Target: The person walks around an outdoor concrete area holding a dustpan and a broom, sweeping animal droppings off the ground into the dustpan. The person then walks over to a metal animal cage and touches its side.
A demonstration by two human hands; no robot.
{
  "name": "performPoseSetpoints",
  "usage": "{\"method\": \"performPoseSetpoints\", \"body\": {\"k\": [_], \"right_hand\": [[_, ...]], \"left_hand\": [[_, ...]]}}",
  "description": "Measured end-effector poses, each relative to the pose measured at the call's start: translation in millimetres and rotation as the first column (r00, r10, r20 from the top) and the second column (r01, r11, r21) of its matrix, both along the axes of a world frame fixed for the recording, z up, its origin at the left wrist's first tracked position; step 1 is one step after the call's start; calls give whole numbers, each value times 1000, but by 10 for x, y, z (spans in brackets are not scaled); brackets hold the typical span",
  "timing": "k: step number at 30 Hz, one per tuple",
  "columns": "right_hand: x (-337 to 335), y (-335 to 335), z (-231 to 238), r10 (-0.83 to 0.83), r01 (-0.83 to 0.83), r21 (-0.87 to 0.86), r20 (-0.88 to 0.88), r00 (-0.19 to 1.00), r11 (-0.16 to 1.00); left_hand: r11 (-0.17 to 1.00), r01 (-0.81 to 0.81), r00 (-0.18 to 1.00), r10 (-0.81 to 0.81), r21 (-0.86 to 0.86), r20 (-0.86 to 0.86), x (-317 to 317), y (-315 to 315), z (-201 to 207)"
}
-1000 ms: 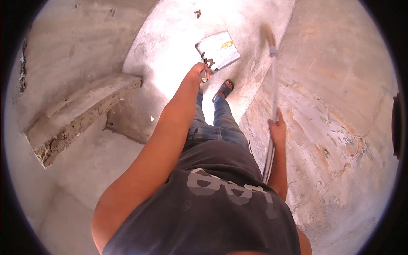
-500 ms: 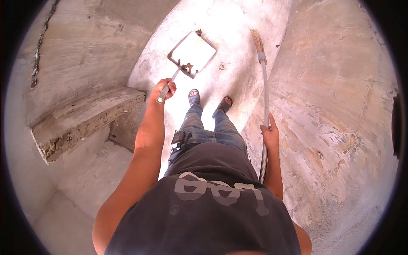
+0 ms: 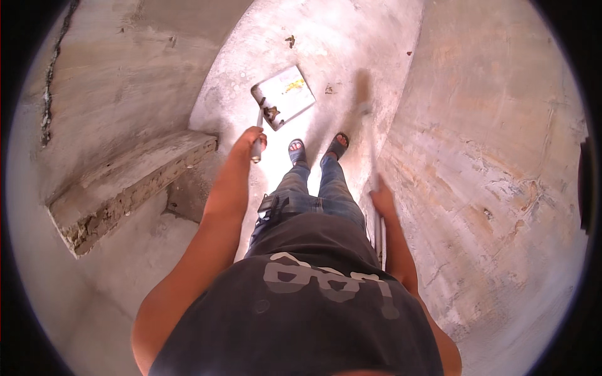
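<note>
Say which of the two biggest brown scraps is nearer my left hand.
The brown scrap in the white dustpan, past the left hand; the other scrap lies farther, on the floor.

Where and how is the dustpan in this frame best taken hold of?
Probably by the handle of the dustpan, coming from the near side: it is slim and extends toward the wearer, away from the flat pan, where brown scraps lie. The left hand is wrapped around it there.
</note>
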State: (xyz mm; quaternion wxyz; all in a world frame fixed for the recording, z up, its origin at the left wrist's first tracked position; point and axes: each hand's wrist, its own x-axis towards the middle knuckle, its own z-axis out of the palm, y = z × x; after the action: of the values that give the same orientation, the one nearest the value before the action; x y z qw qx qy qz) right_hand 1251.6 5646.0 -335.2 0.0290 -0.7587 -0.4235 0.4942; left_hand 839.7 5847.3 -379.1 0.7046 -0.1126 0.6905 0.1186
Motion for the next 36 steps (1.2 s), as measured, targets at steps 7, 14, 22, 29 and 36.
{"method": "performPoseSetpoints", "body": {"k": [7,14,22,29,36], "right_hand": [[-621,-183,1049,-39,-25,-303,-205,978,953],[-147,206,390,-33,28,34,150,988,999],[-1157,-289,796,172,-192,-169,-129,977,967],[-891,542,1441,91,-84,-58,132,987,995],[-884,1455,1175,111,-137,177,148,983,975]], "left_hand": [[985,129,991,-122,118,-62,454,-1,-682],[937,-155,987,131,312,96,211,-591,-1127],[952,-33,988,-15,304,155,-347,-505,-866],[935,-315,924,264,161,277,-567,-324,-163],[832,-550,781,543,-70,308,-984,112,-207]]}}
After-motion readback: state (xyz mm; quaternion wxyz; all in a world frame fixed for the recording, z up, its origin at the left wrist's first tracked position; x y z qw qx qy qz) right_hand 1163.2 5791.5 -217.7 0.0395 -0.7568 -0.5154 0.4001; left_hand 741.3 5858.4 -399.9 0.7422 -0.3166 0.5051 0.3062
